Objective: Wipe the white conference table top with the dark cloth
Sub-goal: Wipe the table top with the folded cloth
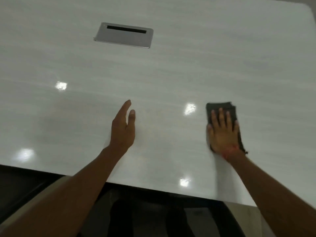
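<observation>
Cloth (222, 108): dark and folded into a rough rectangle, it lay flat on the table, right of centre and toward the near edge; its far end showed beyond the fingertips, and a frayed strip ran down along the right side of the hand to a ragged corner near the wrist.
Right hand (223, 134): it lay palm down on the cloth, fingers straight and slightly spread, pressing it to the top; nothing was curled round the fabric. The hand and the cloth's near edge were blurred. Something red showed at the wrist, too smeared to make out.
Left hand (123, 129): it was held edge-on over the table, left of the cloth and well apart from it, fingers straight and together, thumb beside them, holding nothing. Whether its lower edge touched the surface could not be told.
Table (171, 65): white, glossy, with faint pale streaks across it; bright spots of reflected light sat around the hands. The far right corner was rounded, and the near edge ran across the lower part of the view.
Cable hatch (123, 35): a grey metal plate with a dark slot along its far side, set into the top well beyond both hands, left of centre.
Below the edge: dark shapes showed under the near edge between the forearms, too dim to identify.
</observation>
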A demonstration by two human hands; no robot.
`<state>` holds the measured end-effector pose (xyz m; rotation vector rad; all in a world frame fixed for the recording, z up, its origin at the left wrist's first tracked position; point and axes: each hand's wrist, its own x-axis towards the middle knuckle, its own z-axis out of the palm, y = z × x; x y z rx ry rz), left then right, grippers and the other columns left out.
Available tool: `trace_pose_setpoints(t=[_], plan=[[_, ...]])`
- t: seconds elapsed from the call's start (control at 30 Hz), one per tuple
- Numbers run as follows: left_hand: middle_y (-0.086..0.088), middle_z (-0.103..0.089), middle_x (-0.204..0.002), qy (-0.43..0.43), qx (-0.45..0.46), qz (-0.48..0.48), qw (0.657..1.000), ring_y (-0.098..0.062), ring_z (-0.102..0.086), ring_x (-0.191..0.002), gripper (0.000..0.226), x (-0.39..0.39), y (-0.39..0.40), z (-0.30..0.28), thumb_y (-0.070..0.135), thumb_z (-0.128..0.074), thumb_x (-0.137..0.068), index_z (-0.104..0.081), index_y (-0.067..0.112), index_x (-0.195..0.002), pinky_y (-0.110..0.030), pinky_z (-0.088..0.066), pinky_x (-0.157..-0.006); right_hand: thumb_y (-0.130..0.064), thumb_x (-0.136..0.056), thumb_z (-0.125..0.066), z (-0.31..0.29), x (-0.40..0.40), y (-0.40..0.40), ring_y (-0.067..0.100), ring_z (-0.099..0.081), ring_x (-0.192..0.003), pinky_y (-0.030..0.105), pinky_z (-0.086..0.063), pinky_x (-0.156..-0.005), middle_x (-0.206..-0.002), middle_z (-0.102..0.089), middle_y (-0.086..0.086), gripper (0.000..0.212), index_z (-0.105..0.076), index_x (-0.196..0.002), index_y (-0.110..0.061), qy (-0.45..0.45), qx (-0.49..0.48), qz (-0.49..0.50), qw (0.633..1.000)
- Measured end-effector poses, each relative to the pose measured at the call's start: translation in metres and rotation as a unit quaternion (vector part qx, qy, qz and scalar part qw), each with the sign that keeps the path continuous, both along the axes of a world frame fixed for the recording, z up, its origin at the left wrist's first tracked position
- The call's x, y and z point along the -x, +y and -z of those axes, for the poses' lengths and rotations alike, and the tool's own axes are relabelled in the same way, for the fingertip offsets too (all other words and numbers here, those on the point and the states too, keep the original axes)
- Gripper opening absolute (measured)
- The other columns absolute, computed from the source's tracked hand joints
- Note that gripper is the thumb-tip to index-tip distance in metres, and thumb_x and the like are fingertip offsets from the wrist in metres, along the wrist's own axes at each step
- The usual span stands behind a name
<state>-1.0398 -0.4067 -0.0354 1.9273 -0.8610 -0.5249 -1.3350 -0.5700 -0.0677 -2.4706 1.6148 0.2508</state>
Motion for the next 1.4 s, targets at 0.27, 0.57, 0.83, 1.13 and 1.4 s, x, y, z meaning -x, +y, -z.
trace_pose_setpoints(t=[0.27, 0.57, 0.83, 1.13, 1.4], plan=[[-0.005, -0.055, -0.145, 0.004, 0.006, -0.024, 1.0, -0.017, -0.047, -0.137, 0.049, -0.122, 0.043, -0.004, 0.035, -0.038, -0.102, -0.052, 0.009, -0.141, -0.035, -0.034, -0.117, -0.041, -0.104, -0.021, 0.014, -0.283, 0.026, 0.032, 0.002, -0.152, 0.059, 0.001, -0.119, -0.166, 0.002, 0.004, 0.059, -0.003, -0.158, -0.024, -0.038, 0.022, -0.024, 0.999], [-0.007, -0.038, -0.158, 0.004, -0.09, -0.022, 0.996, -0.022, -0.023, -0.151, 0.049, -0.182, 0.086, 0.0, 0.038, -0.037, -0.106, -0.04, 0.018, -0.15, -0.043, -0.023, -0.123, -0.025, -0.103, -0.031, -0.015, -0.351, 0.191, 0.008, -0.019, -0.148, 0.033, -0.014, -0.123, -0.157, -0.034, -0.001, 0.048, -0.036, -0.15, -0.017, -0.376, -0.145, -0.075, 0.912], [-0.015, -0.007, -0.166, -0.269, -0.297, 0.1, 0.911, -0.037, 0.0, -0.153, 0.08, -0.118, 0.051, 0.047, 0.066, -0.024, -0.092, -0.019, 0.022, -0.158, -0.067, 0.003, -0.117, -0.025, -0.101, -0.032, 0.001, -0.301, 0.129, 0.022, -0.034, -0.144, 0.04, -0.028, -0.12, -0.151, -0.044, 0.006, 0.049, -0.045, -0.146, -0.011, -0.432, -0.037, 0.125, 0.893], [-0.011, -0.005, -0.167, -0.343, -0.303, 0.129, 0.88, -0.037, -0.007, -0.153, 0.077, -0.24, 0.148, 0.056, 0.07, -0.016, -0.093, -0.012, 0.029, -0.159, -0.063, -0.008, -0.119, -0.036, -0.097, -0.008, 0.025, -0.391, 0.169, 0.03, -0.012, -0.152, 0.048, 0.001, -0.123, -0.162, -0.022, 0.011, 0.064, -0.038, -0.15, -0.017, -0.198, 0.011, 0.022, 0.98], [-0.015, -0.012, -0.166, -0.322, -0.304, 0.086, 0.893, -0.041, -0.009, -0.152, 0.08, -0.375, 0.03, 0.054, 0.068, -0.016, -0.091, -0.019, 0.025, -0.158, -0.068, -0.008, -0.117, -0.042, -0.098, -0.012, 0.032, -0.41, 0.174, 0.028, -0.017, -0.151, 0.052, -0.003, -0.121, -0.162, -0.026, 0.007, 0.063, -0.041, -0.15, -0.019, -0.163, 0.062, 0.078, 0.982]])
